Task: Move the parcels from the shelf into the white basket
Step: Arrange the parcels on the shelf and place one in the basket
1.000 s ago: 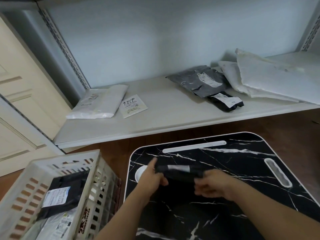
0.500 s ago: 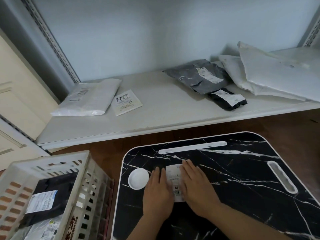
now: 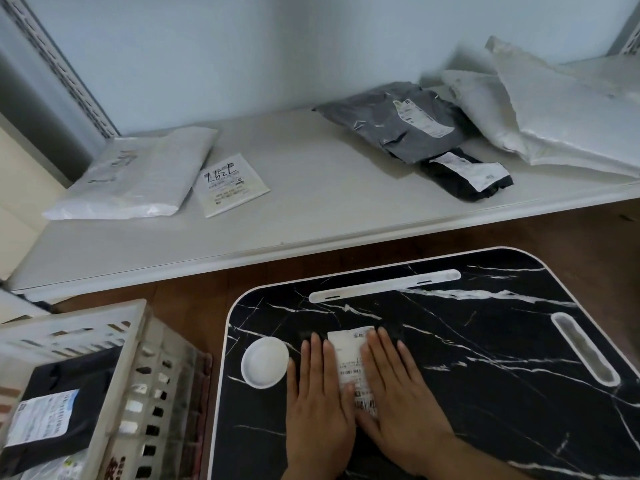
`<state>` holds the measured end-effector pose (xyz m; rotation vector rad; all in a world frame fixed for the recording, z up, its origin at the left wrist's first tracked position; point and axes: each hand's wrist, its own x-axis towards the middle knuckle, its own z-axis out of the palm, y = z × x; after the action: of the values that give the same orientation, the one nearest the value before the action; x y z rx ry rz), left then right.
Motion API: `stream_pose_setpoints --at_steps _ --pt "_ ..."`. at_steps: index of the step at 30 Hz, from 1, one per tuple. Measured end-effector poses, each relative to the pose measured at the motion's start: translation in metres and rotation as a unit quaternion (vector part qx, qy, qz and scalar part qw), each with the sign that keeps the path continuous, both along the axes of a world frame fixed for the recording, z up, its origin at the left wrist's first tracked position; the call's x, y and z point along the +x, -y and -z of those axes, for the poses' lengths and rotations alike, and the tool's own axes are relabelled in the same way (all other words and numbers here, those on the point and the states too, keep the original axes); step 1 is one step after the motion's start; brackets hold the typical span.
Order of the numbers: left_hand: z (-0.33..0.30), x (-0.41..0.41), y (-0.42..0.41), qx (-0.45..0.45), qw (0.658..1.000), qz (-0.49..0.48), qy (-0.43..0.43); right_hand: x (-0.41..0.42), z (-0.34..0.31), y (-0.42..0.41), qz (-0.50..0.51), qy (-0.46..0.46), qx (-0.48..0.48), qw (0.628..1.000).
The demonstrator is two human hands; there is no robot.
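Note:
A black parcel with a white label [image 3: 350, 362] lies flat on the black marble tray table [image 3: 485, 358]. My left hand [image 3: 317, 393] and my right hand [image 3: 398, 389] press on it with straight fingers, one on each side of the label. On the white shelf [image 3: 311, 202] lie a white parcel [image 3: 135, 176], a small white envelope [image 3: 230, 183], a grey parcel [image 3: 398, 121], a small black parcel [image 3: 467, 173] and white padded parcels [image 3: 554, 116]. The white basket [image 3: 114, 375] at the lower left holds a black labelled parcel [image 3: 55, 414].
A round white dish recess [image 3: 265, 362] sits in the tray table left of my hands. Brown floor [image 3: 588, 230] shows between the shelf edge and the table. A cream door [image 3: 20, 188] stands at the left.
One second ago both hands held the black parcel above the table. It now lies flat, label up, under both flat hands. The view has shifted slightly since half a second ago.

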<state>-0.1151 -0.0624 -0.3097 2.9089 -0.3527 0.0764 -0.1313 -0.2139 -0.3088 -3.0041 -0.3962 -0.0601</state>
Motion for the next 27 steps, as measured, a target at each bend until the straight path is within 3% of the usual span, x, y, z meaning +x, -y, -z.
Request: stream_pose_setpoints --at_steps 7,18,24,27 --pt "0.004 0.002 0.002 0.019 1.0 -0.011 -0.014 0.003 0.002 0.0 -0.007 0.026 0.007 1.0" --pt "-0.007 0.01 0.001 0.048 0.996 -0.013 -0.075 0.008 -0.003 0.001 -0.003 -0.02 0.027 0.999" --pt "-0.019 0.016 -0.005 0.045 0.998 0.029 -0.023 0.017 -0.023 0.013 0.003 -0.013 0.046 0.999" --pt "-0.018 0.018 -0.005 0.054 0.996 0.065 -0.021 0.02 -0.018 0.013 0.007 -0.034 0.007 0.999"
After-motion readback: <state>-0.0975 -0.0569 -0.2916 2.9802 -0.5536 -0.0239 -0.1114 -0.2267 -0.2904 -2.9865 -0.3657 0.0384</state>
